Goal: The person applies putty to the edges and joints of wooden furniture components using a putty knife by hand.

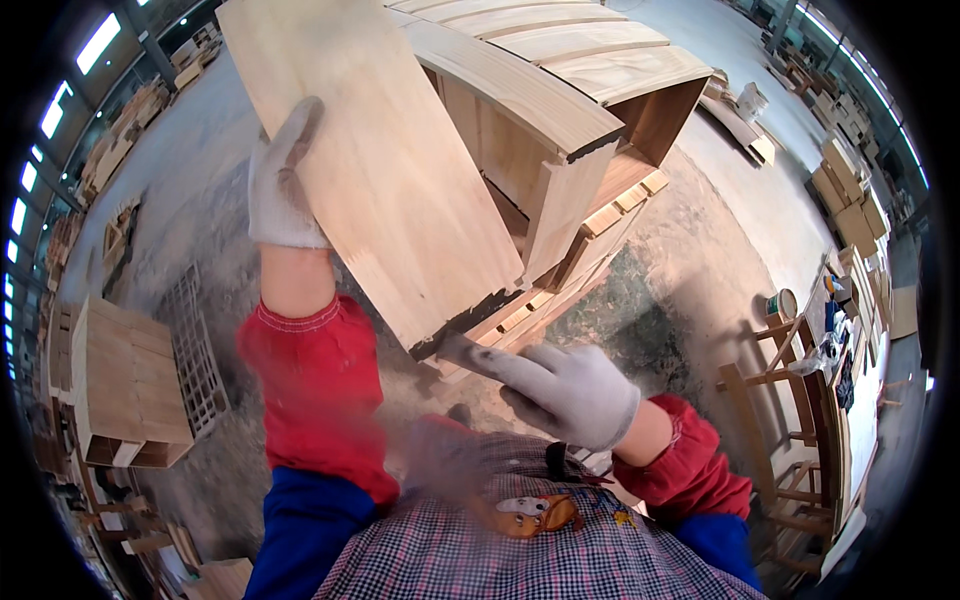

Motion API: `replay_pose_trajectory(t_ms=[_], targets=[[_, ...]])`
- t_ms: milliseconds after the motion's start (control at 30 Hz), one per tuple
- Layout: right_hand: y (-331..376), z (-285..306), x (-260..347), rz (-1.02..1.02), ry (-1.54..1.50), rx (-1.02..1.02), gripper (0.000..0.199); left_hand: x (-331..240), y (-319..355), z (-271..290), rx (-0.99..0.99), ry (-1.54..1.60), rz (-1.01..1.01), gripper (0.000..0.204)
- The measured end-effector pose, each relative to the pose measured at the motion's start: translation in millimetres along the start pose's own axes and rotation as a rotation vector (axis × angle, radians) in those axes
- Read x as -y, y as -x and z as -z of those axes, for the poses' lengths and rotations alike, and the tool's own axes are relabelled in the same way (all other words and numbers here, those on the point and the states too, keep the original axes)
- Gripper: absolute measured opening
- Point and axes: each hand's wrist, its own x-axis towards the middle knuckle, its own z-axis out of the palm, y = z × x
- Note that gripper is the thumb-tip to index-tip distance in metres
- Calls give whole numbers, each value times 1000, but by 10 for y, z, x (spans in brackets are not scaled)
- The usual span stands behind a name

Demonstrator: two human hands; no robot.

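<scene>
My gloved left hand is closed around the left edge of a broad, pale wooden panel, with the thumb on its face. The panel appears to be one side of an open wooden drawer tilted in front of me. Dark filler-like material marks the panel's near end and a corner of the drawer. At that dark near edge, my gloved right hand has its index finger stretched out and the tip touching it. The fingertip of the glove looks stained grey; the other fingers are bent, and no tool shows in them.
Several more wooden drawers stand in a row behind, above slatted wood. A wooden cabinet and a grey grate are on the left. To the right are a worktable, a wooden stool and an open tub.
</scene>
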Motion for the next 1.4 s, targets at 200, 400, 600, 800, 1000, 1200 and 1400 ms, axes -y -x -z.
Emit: replay_pose_trajectory(t_ms=[200,400,600,800,1000,1200,1400], targets=[[-169,507,-146,-2,333,139,46,-27,0,22,-6,8,63,33],[116,730,-429,-92,317,-21,43,-17,-8,49,-23,21,35,31],[178,210,-278,-32,139,-219,47,-39,-15,82,-17,35,66,30],[208,-208,-146,-131,44,-299,47,-41,33,-25,-6,-27,17,29],[185,-206,-122,-121,6,-282,48,-46,9,25,-14,-4,47,29],[159,86,-2,-76,117,-92,52,-52,47,30,-9,16,75,32],[125,556,-260,-95,240,-112,41,-33,90,-73,23,1,34,37]])
